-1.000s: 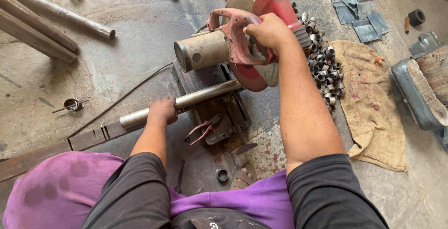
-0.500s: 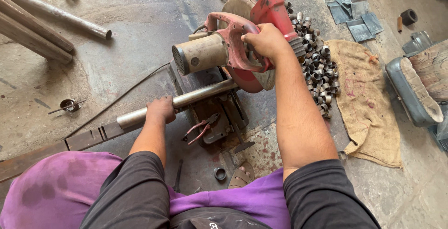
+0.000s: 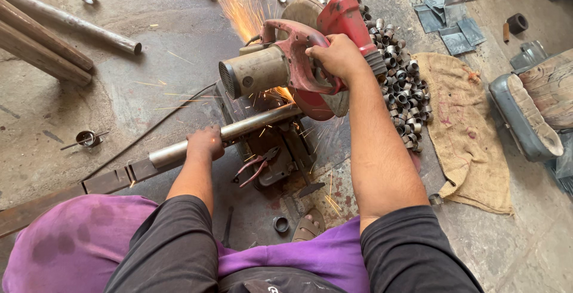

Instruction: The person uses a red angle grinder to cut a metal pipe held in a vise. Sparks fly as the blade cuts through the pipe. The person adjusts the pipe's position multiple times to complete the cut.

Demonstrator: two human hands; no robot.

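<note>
Stained concrete floor (image 3: 149, 60) — daylit

Chop saw (image 3: 298, 66) at centre, pipe (image 3: 233, 132) laid across its base.
Cut pipe rings (image 3: 400, 84) are heaped just right of the saw, a sack (image 3: 465, 144) lies right of them, long pipes (image 3: 54, 36) far left, pliers (image 3: 256, 164) near the base.

Room and obstructions, as I find them: my right hand (image 3: 340, 57) is closed on the chop saw (image 3: 298, 66) handle; just right of it a heap of cut rings (image 3: 400, 96) blocks the floor, a sack cloth (image 3: 465, 132) beyond. My left hand (image 3: 205, 142) grips the pipe (image 3: 239, 130), which bars the way across. Pliers (image 3: 256, 166) lie under it. Sparks (image 3: 239, 0) fill the far side. Open concrete left, bounded by long pipes (image 3: 54, 36)
</note>
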